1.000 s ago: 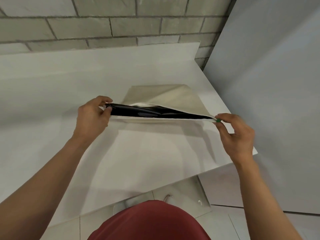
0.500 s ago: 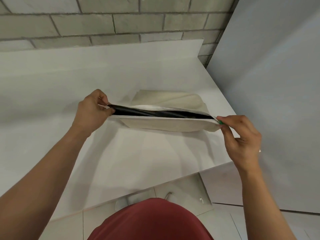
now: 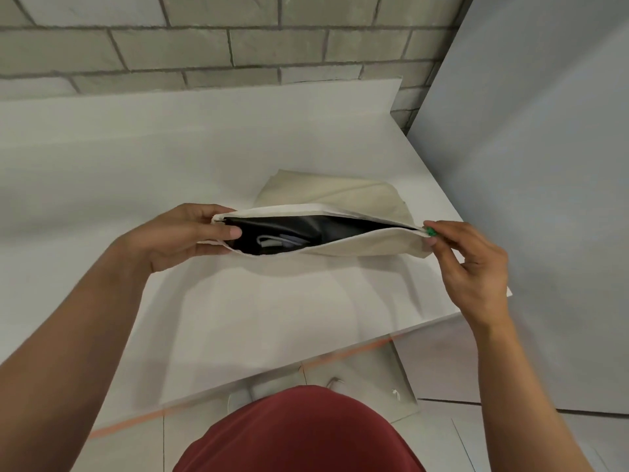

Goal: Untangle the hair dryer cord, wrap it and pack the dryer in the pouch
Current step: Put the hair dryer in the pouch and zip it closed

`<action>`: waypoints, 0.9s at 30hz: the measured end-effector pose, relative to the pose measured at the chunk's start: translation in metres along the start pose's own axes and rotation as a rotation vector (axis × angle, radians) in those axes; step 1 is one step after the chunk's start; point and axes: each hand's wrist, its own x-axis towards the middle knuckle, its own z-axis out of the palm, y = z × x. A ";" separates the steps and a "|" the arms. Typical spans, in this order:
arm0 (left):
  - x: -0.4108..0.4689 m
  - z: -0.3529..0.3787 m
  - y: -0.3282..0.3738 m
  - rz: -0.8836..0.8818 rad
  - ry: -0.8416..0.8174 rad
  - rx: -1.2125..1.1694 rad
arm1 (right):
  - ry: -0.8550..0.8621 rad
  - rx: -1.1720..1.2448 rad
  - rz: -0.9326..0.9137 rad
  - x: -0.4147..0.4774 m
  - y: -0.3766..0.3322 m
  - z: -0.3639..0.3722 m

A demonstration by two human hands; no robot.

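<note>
The pouch (image 3: 357, 248) sits mid-frame with its open mouth turned towards me. Its near edge is lifted off the white surface (image 3: 238, 318), and its far end droops behind the mouth. Against the black lining (image 3: 316, 224) I can make out pale shapes (image 3: 275, 240) low on the left. From my end I cannot tell whether they are cord or dryer body, and the near lip hides the rest of the inside.

The left hand (image 3: 177, 238) grips the left end of the mouth, with its fingers curled behind it and the thumb laid across the near lip. The right hand (image 3: 469, 267) pinches the green zipper pull (image 3: 430, 231) at the right end, and its other fingers are loosely curled.

Against half a second ago, the mouth gapes wider, the pale shapes have come into sight, and the left thumb has shifted onto the lip.

A brick wall (image 3: 238, 46) fills the top of the frame and a grey panel (image 3: 544, 165) fills the right side. A red garment (image 3: 299, 434) is cut off by the bottom edge.
</note>
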 end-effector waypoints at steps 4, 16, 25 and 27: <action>0.000 0.010 0.002 0.043 0.209 0.067 | 0.031 0.006 0.002 -0.005 -0.001 -0.003; -0.002 0.027 0.007 0.189 0.562 0.602 | -0.002 0.064 0.087 -0.009 -0.016 0.001; -0.017 0.196 0.059 0.753 0.162 0.621 | -0.029 0.020 -0.011 -0.007 -0.017 0.002; -0.008 0.217 0.059 0.751 0.120 0.677 | -0.032 0.042 0.039 -0.007 -0.019 0.002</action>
